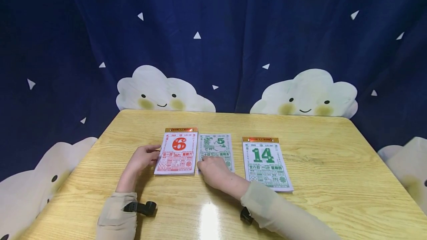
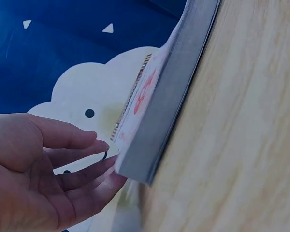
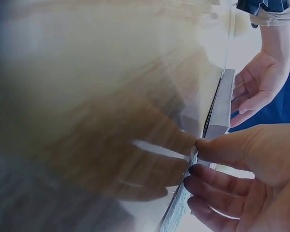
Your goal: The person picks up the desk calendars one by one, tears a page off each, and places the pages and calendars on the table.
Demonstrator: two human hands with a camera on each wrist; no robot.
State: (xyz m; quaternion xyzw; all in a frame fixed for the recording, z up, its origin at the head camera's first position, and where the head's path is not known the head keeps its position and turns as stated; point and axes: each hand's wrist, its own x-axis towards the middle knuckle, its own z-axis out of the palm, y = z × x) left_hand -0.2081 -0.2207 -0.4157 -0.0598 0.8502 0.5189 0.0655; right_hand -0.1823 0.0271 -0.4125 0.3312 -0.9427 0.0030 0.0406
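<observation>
One green 5 sheet (image 1: 211, 143), lying just beside the red 6 pad (image 1: 179, 155), risked creasing if the right hand (image 1: 215, 172) dragged across it; whether those bent fingers pinched paper, I couldn't tell. The left hand (image 1: 141, 158), fingers loosely spread, touched the red pad, which blocked leftward sliding; rightward lay the green 14 pad (image 1: 265, 166).
</observation>
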